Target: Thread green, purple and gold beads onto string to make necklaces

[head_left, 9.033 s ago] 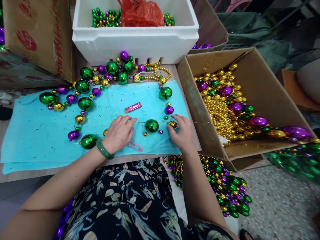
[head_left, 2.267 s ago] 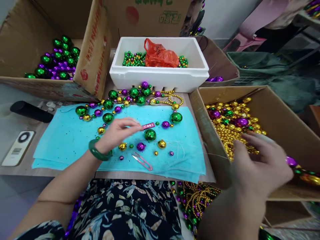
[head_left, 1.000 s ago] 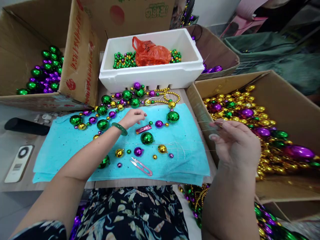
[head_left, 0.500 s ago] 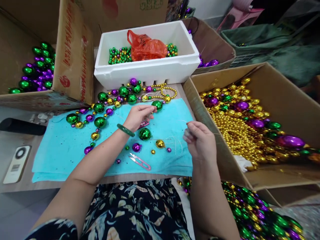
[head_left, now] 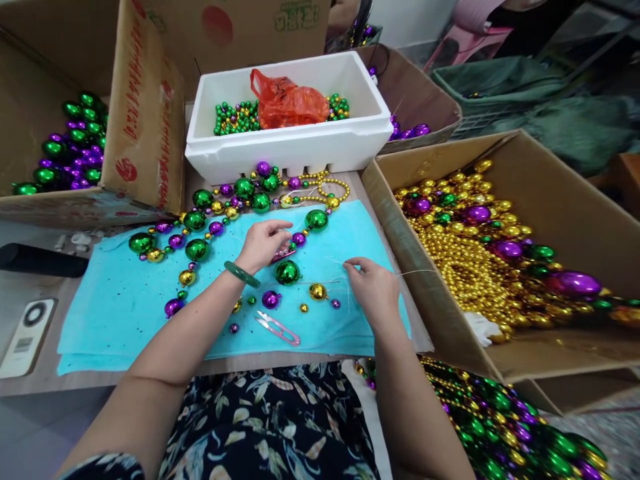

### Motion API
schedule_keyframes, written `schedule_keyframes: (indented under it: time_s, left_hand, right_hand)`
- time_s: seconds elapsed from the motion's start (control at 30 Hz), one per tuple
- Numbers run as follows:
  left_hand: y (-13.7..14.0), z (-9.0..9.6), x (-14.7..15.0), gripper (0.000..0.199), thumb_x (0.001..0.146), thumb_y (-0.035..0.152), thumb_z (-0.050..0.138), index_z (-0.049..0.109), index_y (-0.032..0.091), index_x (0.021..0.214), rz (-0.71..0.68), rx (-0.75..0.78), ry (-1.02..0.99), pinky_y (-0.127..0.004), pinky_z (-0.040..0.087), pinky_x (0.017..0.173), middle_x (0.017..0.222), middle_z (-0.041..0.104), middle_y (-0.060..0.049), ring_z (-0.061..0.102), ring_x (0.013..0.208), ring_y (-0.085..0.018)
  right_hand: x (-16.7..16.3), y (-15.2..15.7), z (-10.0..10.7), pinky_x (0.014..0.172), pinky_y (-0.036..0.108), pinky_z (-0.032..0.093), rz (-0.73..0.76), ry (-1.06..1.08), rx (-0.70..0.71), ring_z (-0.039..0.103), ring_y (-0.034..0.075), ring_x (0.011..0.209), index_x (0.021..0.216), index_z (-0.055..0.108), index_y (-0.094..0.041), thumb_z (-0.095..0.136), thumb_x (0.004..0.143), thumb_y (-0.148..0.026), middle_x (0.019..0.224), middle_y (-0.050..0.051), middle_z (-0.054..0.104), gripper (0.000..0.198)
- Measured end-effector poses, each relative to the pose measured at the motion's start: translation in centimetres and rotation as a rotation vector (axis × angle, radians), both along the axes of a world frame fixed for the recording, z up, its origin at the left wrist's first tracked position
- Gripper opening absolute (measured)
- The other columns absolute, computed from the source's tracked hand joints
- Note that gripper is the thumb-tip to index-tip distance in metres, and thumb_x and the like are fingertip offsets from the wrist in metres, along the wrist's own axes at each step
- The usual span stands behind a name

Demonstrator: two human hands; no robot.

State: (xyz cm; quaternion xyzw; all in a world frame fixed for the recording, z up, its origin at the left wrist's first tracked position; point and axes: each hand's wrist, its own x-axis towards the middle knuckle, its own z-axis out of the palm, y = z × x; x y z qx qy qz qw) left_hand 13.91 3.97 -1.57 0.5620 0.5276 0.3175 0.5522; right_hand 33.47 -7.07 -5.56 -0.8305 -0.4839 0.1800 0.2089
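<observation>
My left hand (head_left: 264, 244), a green bangle at its wrist, is over the cloth with its fingers apart and nothing seen in them. Just past its fingertips a purple bead (head_left: 299, 239) lies beside a large green bead (head_left: 317, 219) at the end of the beaded strand (head_left: 244, 188). My right hand (head_left: 373, 288) pinches a thin pale thread (head_left: 417, 272) that trails right toward the carton. Between and below the hands lie a loose green bead (head_left: 287, 272), a gold bead (head_left: 318, 291), a purple bead (head_left: 271, 299), a long needle-like rod (head_left: 315, 283) and pink thread snips (head_left: 278, 327).
A turquoise cloth (head_left: 115, 320) covers the table. Behind it stands a white foam box (head_left: 285, 150) with beads and a red plastic bag (head_left: 290, 101). Cardboard cartons of beads flank it, left (head_left: 145, 133) and right (head_left: 555, 167). A white device (head_left: 29, 333) lies at the left.
My right hand has moved left and slightly down with the thread. My left hand has shifted left and lower, its fingers parting, and the purple bead beside the large green one now shows.
</observation>
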Motion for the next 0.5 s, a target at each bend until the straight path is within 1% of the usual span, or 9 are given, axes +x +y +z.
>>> schedule_keyframes:
  time_s: [0.07, 0.13, 0.2, 0.3, 0.37, 0.43, 0.47, 0.5]
  left_hand:
    - [-0.1, -0.4, -0.2, 0.015, 0.070, 0.018, 0.062, 0.071, 0.015, 0.081, -0.036, 0.074, 0.140, -0.026, 0.047, 0.057, 0.061, 0.065, 0.000, 0.059, 0.055, -0.013]
    - [-0.2, -0.7, -0.3, 0.012, 0.072, 0.018, 0.059, 0.071, 0.017, 0.076, -0.082, 0.164, 0.280, -0.026, 0.045, 0.059, 0.059, 0.064, 0.000, 0.059, 0.057, -0.014]
    - [-0.2, -0.8, -0.4, 0.013, 0.075, 0.018, 0.057, 0.070, 0.018, 0.076, -0.122, 0.237, 0.386, -0.028, 0.045, 0.064, 0.062, 0.065, 0.000, 0.059, 0.061, -0.015]
    - [-0.3, -0.6, -0.5, 0.013, 0.077, 0.018, 0.056, 0.069, 0.018, 0.076, -0.174, 0.334, 0.465, -0.030, 0.045, 0.074, 0.074, 0.066, -0.003, 0.059, 0.073, -0.017]
    - [-0.5, -0.5, -0.4, 0.011, 0.077, 0.017, 0.056, 0.068, 0.017, 0.075, -0.202, 0.378, 0.473, -0.031, 0.044, 0.079, 0.080, 0.066, -0.004, 0.059, 0.081, -0.018]
    - [-0.8, -0.6, -0.3, 0.009, 0.076, 0.018, 0.058, 0.066, 0.017, 0.073, -0.216, 0.377, 0.464, -0.031, 0.044, 0.080, 0.081, 0.065, -0.004, 0.058, 0.083, -0.018]
    - [-1.0, -0.7, -0.3, 0.009, 0.076, 0.019, 0.058, 0.066, 0.017, 0.072, -0.215, 0.357, 0.451, -0.030, 0.044, 0.078, 0.080, 0.064, -0.004, 0.057, 0.081, -0.017]
    - [-1.2, -0.8, -0.2, 0.008, 0.075, 0.021, 0.059, 0.065, 0.017, 0.072, -0.209, 0.324, 0.423, -0.030, 0.044, 0.075, 0.078, 0.064, -0.003, 0.057, 0.078, -0.016]
  right_hand:
    - [0.0, -0.2, -0.3, 0.062, 0.030, 0.037, 0.072, -0.171, -0.035, 0.056, 0.022, 0.076, 0.089, 0.071, -0.018, 0.047, 0.085, -0.029, 0.084, 0.010, 0.064, 0.027]
    - [0.0, -0.3, -0.3, 0.067, 0.031, 0.039, 0.133, -0.281, -0.070, 0.057, 0.024, 0.088, 0.091, 0.069, -0.014, 0.043, 0.086, -0.022, 0.100, 0.015, 0.061, 0.029]
    - [-0.2, -0.2, -0.1, 0.067, 0.031, 0.039, 0.154, -0.323, -0.150, 0.059, 0.024, 0.087, 0.097, 0.067, -0.011, 0.038, 0.088, -0.020, 0.105, 0.017, 0.060, 0.031]
    - [-0.4, -0.1, 0.2, 0.062, 0.031, 0.038, 0.175, -0.326, -0.279, 0.062, 0.023, 0.079, 0.102, 0.065, -0.012, 0.036, 0.090, -0.019, 0.101, 0.017, 0.064, 0.033]
    - [-0.2, 0.0, 0.2, 0.061, 0.030, 0.037, 0.184, -0.307, -0.308, 0.063, 0.023, 0.079, 0.099, 0.068, -0.015, 0.039, 0.089, -0.021, 0.096, 0.016, 0.067, 0.031]
    - [-0.1, 0.0, 0.2, 0.059, 0.029, 0.036, 0.135, -0.233, -0.271, 0.062, 0.022, 0.075, 0.094, 0.070, -0.019, 0.045, 0.087, -0.024, 0.086, 0.012, 0.069, 0.027]
    - [-0.1, 0.0, 0.1, 0.058, 0.028, 0.035, 0.088, -0.157, -0.212, 0.060, 0.021, 0.071, 0.091, 0.071, -0.020, 0.049, 0.085, -0.027, 0.079, 0.009, 0.068, 0.024]
    - [-0.2, 0.0, 0.0, 0.056, 0.027, 0.034, 0.035, -0.045, -0.123, 0.058, 0.019, 0.065, 0.088, 0.072, -0.021, 0.053, 0.083, -0.031, 0.070, 0.006, 0.066, 0.022]
